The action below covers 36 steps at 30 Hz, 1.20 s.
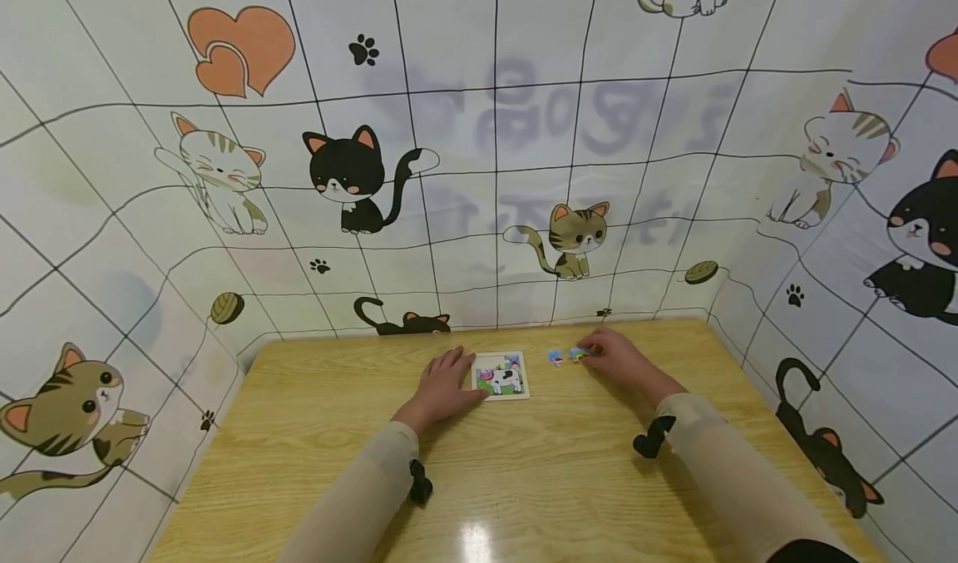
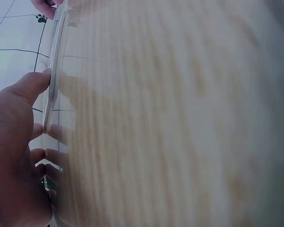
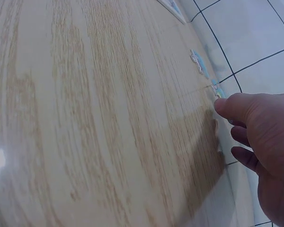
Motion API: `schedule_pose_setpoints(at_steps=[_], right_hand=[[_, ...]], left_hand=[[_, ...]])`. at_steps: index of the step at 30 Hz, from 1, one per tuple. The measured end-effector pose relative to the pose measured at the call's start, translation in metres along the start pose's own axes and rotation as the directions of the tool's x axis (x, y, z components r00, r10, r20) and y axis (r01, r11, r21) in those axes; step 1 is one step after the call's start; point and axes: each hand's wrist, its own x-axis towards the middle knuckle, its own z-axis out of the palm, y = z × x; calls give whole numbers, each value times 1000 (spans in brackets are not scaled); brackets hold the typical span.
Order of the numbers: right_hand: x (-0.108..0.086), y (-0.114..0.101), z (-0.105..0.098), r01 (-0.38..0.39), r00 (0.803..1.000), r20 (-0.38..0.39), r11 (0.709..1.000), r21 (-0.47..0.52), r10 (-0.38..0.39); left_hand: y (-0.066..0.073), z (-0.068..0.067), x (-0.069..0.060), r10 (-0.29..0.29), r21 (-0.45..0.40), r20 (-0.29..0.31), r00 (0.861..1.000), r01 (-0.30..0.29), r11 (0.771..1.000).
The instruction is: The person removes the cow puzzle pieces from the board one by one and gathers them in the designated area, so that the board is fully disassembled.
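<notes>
Cow puzzle [image 1: 500, 377], pale-bordered, lies flat on the far middle of the tabletop [image 1: 479, 463]. Left hand [image 1: 443, 387]: rests at the puzzle's left edge, fingers extended, thumb at the near-left corner. Loose piece [image 1: 555, 358]: lies near, right of the puzzle. Second piece [image 1: 575, 353]: just beside it, rightward. Right hand [image 1: 627, 369]: pinches the second piece's right edge.

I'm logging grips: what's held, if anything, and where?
The right hand touches a puzzle piece at its right end, pinch unclear. The left hand touches the puzzle board at its left edge.
</notes>
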Motion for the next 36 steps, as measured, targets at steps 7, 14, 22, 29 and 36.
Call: schedule_pose_setpoints(at_steps=[7,14,22,29,36], right_hand=[[3,1,3,-43,998,41,999,8,42],[2,-4,0,-63,996,64,998,26,61],[1,-5,-2,-54,996,75,998,31,51],[0,-4,-2,-63,995,80,997,32,60],[-1,-6,-2,-64,995,76,996,68,59]], left_hand=[[-1,2,1,-1,-17,-10,1000,1,1000],[1,-1,-1,1,-15,-10,1000,-1,1000],[2,-3,-2,10,-18,-17,1000,-11,1000],[0,-1,-1,8,-9,-6,1000,-8,1000],[-2,1,0,14,-21,-11,1000,-14,1000]])
